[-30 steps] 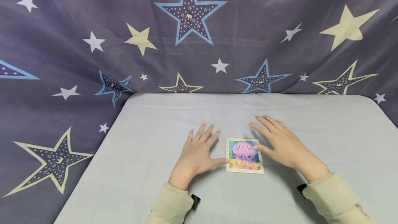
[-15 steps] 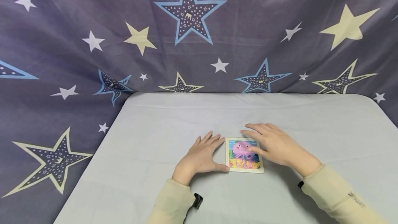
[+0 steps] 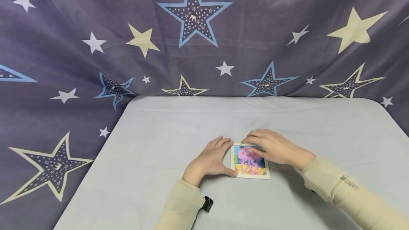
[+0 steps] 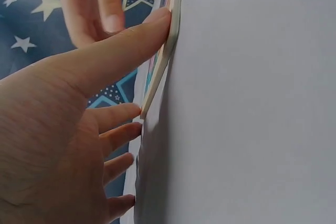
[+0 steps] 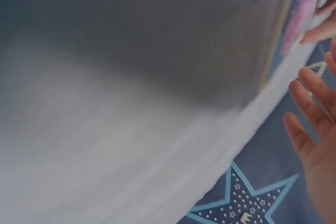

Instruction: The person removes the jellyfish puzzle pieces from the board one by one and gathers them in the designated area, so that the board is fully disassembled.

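Note:
A square picture board (image 3: pixel 250 169) with a cream border and a pink jellyfish lies on the grey cloth in the head view. My left hand (image 3: pixel 207 160) spans its left edge, thumb at the near corner and index fingertip at the far one. In the left wrist view that thumb (image 4: pixel 131 43) lies against the side of the board (image 4: pixel 170 40); the other fingers stay spread and fairly straight. My right hand (image 3: pixel 276 148) is over the board's upper right part, fingers near the far edge and thumb over the jellyfish, hiding some of it.
A pale grey cloth (image 3: pixel 153 144) covers the table. Behind it and along the left hangs a dark curtain (image 3: pixel 166 63) printed with stars. A black band (image 3: pixel 207 204) shows at my left cuff.
My left hand has moved right until its thumb and index finger reach the board's left corners. My right hand has come left and lower over the board. The board has hardly moved.

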The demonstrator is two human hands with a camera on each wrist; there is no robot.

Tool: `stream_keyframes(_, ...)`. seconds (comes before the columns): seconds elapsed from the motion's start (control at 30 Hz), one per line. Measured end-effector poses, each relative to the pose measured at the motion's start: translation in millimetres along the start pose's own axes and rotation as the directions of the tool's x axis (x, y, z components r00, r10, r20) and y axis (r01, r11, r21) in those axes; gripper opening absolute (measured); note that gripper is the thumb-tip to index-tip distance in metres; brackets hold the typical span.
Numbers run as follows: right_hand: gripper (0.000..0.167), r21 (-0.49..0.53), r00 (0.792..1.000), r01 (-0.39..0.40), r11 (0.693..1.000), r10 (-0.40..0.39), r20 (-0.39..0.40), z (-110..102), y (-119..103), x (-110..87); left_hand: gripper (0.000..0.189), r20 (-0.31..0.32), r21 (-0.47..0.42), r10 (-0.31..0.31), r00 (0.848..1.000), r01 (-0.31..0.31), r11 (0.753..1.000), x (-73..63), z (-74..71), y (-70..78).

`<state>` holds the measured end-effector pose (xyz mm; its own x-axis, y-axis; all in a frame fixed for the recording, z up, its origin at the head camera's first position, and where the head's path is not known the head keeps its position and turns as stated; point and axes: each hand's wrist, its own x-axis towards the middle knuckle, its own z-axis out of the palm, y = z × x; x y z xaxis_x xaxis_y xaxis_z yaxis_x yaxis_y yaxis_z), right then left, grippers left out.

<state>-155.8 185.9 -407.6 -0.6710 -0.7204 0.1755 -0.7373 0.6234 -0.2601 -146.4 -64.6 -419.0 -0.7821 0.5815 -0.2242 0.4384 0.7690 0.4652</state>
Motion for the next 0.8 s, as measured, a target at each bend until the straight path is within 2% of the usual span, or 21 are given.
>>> stream_keyframes(0.23, 0.024, 0.026, 0.999, 0.033, 0.999, -0.034, 0.030, 8, 4, 10.0, 0.107, -0.008, -0.030, 0.001, 1.000, -0.001, 1.000, 0.8, -0.2, -2.2)
stream_keyframes(0.4, 0.022, 0.040, 0.996, 0.067, 0.997, -0.070, 0.055, 12, 5, 18.2, 0.106, 0.005, -0.037, -0.020, 1.000, 0.020, 0.999, 1.9, 1.9, 0.1)
stream_keyframes(0.67, 0.023, 0.059, 0.987, 0.134, 0.989, -0.138, 0.087, 19, 10, 28.4, 0.104, -0.001, -0.063, -0.026, 1.000, 0.026, 0.998, 1.6, 1.9, -1.9)
stream_keyframes(0.8, 0.026, 0.026, 0.976, 0.190, 0.982, -0.191, 0.105, 19, 16, 28.3, 0.103, -0.008, -0.058, -0.019, 1.000, 0.019, 0.998, 2.4, 1.7, -2.1)
